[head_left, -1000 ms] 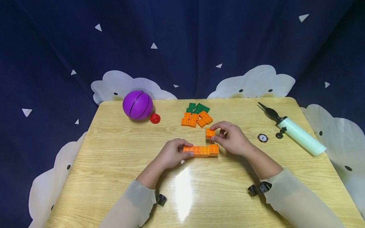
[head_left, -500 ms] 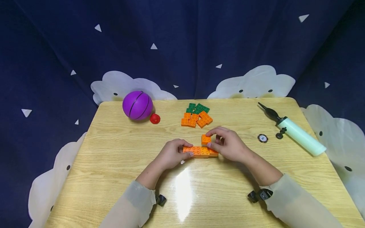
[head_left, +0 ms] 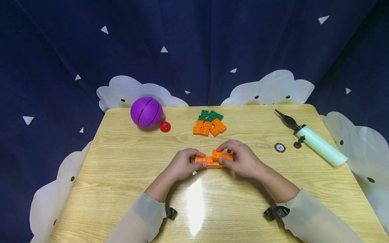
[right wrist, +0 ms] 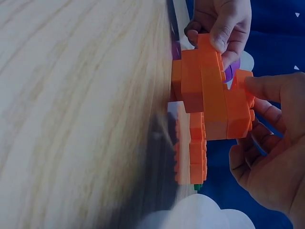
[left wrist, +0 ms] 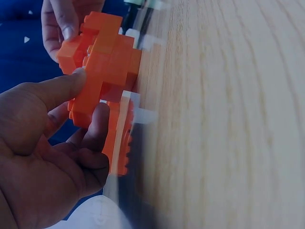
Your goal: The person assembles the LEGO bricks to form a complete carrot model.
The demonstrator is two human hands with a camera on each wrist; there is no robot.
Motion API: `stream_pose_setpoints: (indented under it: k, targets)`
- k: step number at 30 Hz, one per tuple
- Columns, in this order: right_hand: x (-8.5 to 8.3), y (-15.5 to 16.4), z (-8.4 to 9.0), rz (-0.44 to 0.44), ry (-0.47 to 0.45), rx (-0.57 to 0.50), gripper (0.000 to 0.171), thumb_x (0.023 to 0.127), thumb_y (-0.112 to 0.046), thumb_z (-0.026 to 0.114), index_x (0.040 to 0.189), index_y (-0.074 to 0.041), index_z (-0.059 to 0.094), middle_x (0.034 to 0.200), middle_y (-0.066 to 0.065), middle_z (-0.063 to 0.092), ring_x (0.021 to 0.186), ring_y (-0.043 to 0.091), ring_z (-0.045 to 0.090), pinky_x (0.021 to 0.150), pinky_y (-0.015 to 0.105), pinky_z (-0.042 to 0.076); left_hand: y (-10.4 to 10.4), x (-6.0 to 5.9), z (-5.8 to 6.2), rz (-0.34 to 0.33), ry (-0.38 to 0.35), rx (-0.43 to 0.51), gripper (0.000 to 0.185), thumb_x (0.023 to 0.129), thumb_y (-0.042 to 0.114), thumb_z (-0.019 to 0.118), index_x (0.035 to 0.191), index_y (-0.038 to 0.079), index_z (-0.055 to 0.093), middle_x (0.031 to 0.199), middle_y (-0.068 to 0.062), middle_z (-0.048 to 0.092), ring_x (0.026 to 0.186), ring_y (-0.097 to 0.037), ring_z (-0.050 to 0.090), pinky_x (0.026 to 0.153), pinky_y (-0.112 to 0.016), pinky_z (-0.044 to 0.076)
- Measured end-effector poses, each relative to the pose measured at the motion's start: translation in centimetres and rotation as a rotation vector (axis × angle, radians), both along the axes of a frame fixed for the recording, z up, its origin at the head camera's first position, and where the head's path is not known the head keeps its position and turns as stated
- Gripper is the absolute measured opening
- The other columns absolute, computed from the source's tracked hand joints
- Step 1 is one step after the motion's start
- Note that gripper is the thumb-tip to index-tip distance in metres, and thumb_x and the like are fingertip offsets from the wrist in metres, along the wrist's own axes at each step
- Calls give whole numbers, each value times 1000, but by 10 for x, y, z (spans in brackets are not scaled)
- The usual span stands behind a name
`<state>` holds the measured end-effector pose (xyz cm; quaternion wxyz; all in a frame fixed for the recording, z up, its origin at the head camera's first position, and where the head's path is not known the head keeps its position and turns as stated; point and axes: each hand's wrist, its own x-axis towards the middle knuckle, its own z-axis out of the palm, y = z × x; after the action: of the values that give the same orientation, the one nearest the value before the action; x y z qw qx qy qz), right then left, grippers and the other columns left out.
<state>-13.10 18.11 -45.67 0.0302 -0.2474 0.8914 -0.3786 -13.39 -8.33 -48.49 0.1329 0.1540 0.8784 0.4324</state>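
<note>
the left hand (head_left: 182, 165) pinches the left end of a row of orange bricks (head_left: 209, 161) that lies on the table (head_left: 121, 168), thumb on the near side and fingers curled over the far side. the right hand (head_left: 241, 160) holds the row's right end and, with thumb and fingertips, grips a single orange brick (head_left: 217, 155) sitting on top of the row (whether it is pressed fully home cannot be told from here). the two hands are close together, one at each end of the row, not touching each other.

in the left wrist view the left hand's thumb (left wrist: 52, 90) rests on the bricks' side, and in the right wrist view the right hand's thumb (right wrist: 267, 88) lies against the upper brick.

just beyond the hands sits a loose pile of orange and green bricks (head_left: 209, 123). further off, past the left hand, are a purple ball (head_left: 147, 112) and a small red cap (head_left: 165, 126) touching or just beside it. well to the right of the right hand lie a pale green pump (head_left: 316, 141) and, nearer, a small round black disc (head_left: 280, 147).
</note>
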Motion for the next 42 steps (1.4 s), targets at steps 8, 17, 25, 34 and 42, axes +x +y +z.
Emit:
stream_pose_setpoints:
  k: [8, 17, 25, 34, 42]
  targets:
    - [5, -3, 0, 5, 17, 48, 28, 88, -16, 81, 114, -19, 71, 120, -5, 67, 101, 16, 58, 88, 40, 51, 0, 0, -1, -2, -5, 4, 28, 91, 29, 83, 117, 21, 77, 82, 1, 60, 68, -15, 53, 58, -28, 44]
    - [8, -4, -1, -1, 48, 93, 27, 87, -18, 81, 111, -19, 70, 120, -6, 67, 109, 17, 57, 94, 42, 50, 0, 0, 0, -3, -1, 2, 28, 91, 29, 83, 117, 21, 78, 81, 1, 59, 68, -15, 53, 58, -28, 44]
    - [8, -4, 0, 8, 80, 124, 27, 85, -17, 82, 110, -19, 70, 119, -6, 69, 111, 18, 57, 96, 43, 49, 0, 0, 0, 1, -2, 14, 27, 91, 28, 83, 116, 20, 78, 80, 1, 60, 67, -15, 53, 57, -28, 45]
    - [8, -4, -1, 1, 91, 131, 27, 83, -19, 84, 107, -21, 72, 118, -6, 71, 115, 19, 57, 105, 48, 43, 0, 1, 0, 0, -6, 25, 27, 91, 28, 83, 116, 20, 78, 81, 0, 60, 66, -15, 53, 56, -28, 45]
    - [7, -5, 1, 5, 117, 148, 27, 81, -19, 85, 105, -23, 73, 114, -6, 73, 114, 19, 56, 106, 52, 38, 0, 1, 0, 6, -10, 16, 27, 90, 28, 83, 116, 21, 78, 82, 1, 60, 67, -15, 53, 57, -28, 45]
